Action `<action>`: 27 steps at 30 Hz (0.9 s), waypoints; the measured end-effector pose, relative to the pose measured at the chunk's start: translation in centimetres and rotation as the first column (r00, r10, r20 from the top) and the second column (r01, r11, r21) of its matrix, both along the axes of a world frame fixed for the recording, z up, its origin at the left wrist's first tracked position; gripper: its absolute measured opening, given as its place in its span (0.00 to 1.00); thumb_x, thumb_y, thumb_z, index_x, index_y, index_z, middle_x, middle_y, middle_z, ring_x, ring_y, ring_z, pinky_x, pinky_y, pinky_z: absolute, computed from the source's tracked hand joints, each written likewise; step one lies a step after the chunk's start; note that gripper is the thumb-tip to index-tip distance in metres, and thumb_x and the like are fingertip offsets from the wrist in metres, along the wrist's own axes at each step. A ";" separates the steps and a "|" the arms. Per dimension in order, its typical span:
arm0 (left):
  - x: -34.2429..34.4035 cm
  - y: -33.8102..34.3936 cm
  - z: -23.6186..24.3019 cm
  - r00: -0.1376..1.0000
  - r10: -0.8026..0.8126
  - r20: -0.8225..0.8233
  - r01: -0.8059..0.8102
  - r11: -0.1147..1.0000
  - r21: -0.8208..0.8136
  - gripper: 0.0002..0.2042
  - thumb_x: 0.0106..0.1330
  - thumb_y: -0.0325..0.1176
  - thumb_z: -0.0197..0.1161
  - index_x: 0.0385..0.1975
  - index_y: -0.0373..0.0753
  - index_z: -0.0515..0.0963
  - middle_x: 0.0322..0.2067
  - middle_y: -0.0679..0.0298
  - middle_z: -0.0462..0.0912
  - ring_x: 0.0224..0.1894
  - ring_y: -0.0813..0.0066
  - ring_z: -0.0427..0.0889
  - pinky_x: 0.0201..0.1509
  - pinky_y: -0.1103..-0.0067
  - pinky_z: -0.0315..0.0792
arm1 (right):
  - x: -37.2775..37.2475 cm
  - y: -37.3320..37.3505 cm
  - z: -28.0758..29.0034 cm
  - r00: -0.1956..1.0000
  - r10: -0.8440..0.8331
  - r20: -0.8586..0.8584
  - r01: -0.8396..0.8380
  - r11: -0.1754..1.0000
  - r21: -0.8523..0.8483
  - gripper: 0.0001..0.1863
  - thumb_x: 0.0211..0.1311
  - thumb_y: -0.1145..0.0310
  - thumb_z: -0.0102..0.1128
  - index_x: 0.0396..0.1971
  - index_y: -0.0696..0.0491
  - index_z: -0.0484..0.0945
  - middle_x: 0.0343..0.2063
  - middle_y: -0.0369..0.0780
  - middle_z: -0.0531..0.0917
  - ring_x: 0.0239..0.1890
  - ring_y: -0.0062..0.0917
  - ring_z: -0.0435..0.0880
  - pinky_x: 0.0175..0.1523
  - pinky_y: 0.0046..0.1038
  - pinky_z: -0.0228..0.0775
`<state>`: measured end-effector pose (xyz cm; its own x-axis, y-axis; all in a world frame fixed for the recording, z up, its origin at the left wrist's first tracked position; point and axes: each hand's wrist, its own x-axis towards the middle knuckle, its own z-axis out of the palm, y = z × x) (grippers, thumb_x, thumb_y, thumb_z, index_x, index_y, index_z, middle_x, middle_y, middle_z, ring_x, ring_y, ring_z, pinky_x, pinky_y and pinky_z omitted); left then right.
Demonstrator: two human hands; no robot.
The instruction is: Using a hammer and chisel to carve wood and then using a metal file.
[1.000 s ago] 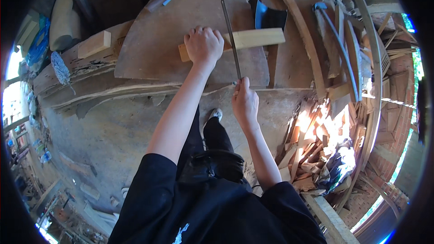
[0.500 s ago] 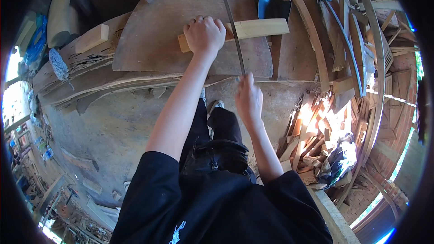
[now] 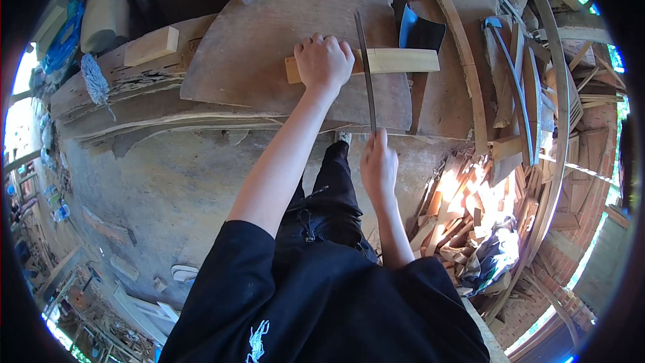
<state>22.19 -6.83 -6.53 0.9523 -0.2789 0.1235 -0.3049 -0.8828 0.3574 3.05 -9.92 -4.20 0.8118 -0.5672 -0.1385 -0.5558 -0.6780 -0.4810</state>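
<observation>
A pale wooden block (image 3: 406,60) lies crosswise on a broad brown board (image 3: 235,60). My left hand (image 3: 324,64) is closed over the block left of its middle, pressing it onto the board. My right hand (image 3: 379,165) grips the near end of a long, narrow dark saw (image 3: 367,84), its fingers wrapped round the handle. The saw's blade is seen nearly edge-on and crosses the block just right of my left hand, pointing away from me. Its teeth do not show, nor does the depth of any cut.
Another pale block (image 3: 152,46) rests on the rough slab at left, beside a fluffy grey duster (image 3: 95,79). A curved dark blue sheet (image 3: 421,29) stands behind the block's right end. A blue-edged frame saw (image 3: 516,84) leans at right, above heaped wood scraps (image 3: 457,218).
The saw has come slightly toward me across the block. My left hand keeps its hold. My view has shifted a little, and one leg now reaches further forward beneath the board's edge.
</observation>
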 end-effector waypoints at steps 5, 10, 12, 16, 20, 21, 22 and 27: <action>0.1 -0.8 -0.1 1.000 -0.005 0.005 0.005 0.999 -0.040 0.15 0.55 0.39 0.48 0.18 0.38 0.78 0.27 0.58 0.78 0.35 0.64 0.76 0.44 0.69 0.64 | 0.0 -0.7 0.2 1.000 0.004 0.006 -0.004 1.000 -0.003 0.05 0.59 0.72 0.46 0.28 0.56 0.62 0.13 0.52 0.72 0.19 0.48 0.74 0.22 0.45 0.62; 0.1 -0.6 -0.3 1.000 -0.026 0.007 0.026 0.999 -0.023 0.15 0.55 0.39 0.48 0.18 0.37 0.78 0.26 0.58 0.79 0.35 0.64 0.76 0.44 0.69 0.65 | 4.4 -1.5 -0.6 0.988 0.062 0.142 -0.053 0.997 -0.062 0.05 0.61 0.72 0.44 0.27 0.57 0.62 0.13 0.53 0.72 0.19 0.48 0.73 0.21 0.44 0.59; 0.2 0.0 -0.6 0.999 -0.028 0.025 0.029 0.999 -0.029 0.15 0.55 0.38 0.47 0.17 0.37 0.78 0.26 0.57 0.79 0.35 0.63 0.76 0.44 0.68 0.66 | 3.5 -1.5 -0.6 0.995 0.059 0.074 -0.059 0.998 0.002 0.05 0.57 0.73 0.47 0.29 0.55 0.61 0.14 0.52 0.74 0.20 0.48 0.74 0.24 0.46 0.63; 0.0 -0.1 -0.6 0.992 -0.116 0.047 0.119 0.991 -0.068 0.15 0.55 0.38 0.48 0.18 0.36 0.78 0.26 0.57 0.79 0.34 0.63 0.76 0.44 0.69 0.66 | 2.2 -0.4 -0.1 0.999 0.036 0.007 -0.036 0.999 -0.020 0.05 0.60 0.72 0.46 0.28 0.56 0.61 0.12 0.51 0.73 0.19 0.48 0.74 0.22 0.45 0.62; 0.1 -0.5 -0.3 0.996 -0.089 -0.012 0.088 0.994 -0.069 0.15 0.55 0.38 0.48 0.17 0.37 0.78 0.26 0.57 0.79 0.34 0.62 0.76 0.44 0.70 0.66 | 2.2 -0.2 -1.1 0.999 -0.028 0.024 0.029 0.999 -0.037 0.06 0.62 0.71 0.44 0.27 0.55 0.61 0.11 0.51 0.72 0.17 0.48 0.73 0.21 0.45 0.62; 0.0 -0.6 -0.2 0.996 -0.089 -0.016 0.087 0.994 -0.070 0.15 0.55 0.38 0.48 0.17 0.37 0.78 0.26 0.57 0.79 0.34 0.62 0.76 0.44 0.70 0.66 | 2.2 -0.2 -1.3 0.998 -0.039 0.056 0.041 0.998 -0.041 0.06 0.62 0.71 0.44 0.27 0.55 0.61 0.10 0.51 0.71 0.16 0.48 0.73 0.21 0.45 0.61; 0.1 -0.6 -0.2 0.997 -0.082 -0.006 0.082 0.994 -0.068 0.15 0.55 0.38 0.48 0.16 0.37 0.78 0.26 0.57 0.79 0.34 0.62 0.76 0.44 0.69 0.66 | 2.3 -0.2 -1.4 0.998 -0.038 0.055 0.040 0.998 -0.041 0.06 0.62 0.71 0.44 0.27 0.55 0.61 0.10 0.51 0.71 0.16 0.48 0.73 0.21 0.45 0.61; 0.1 -0.4 -0.5 0.997 -0.074 -0.001 0.073 0.995 -0.066 0.15 0.55 0.38 0.48 0.16 0.37 0.78 0.26 0.57 0.79 0.34 0.62 0.76 0.44 0.69 0.66 | 1.1 0.3 -1.7 0.995 -0.031 0.100 0.035 0.999 -0.040 0.06 0.62 0.71 0.44 0.27 0.55 0.61 0.10 0.50 0.71 0.15 0.47 0.72 0.19 0.45 0.60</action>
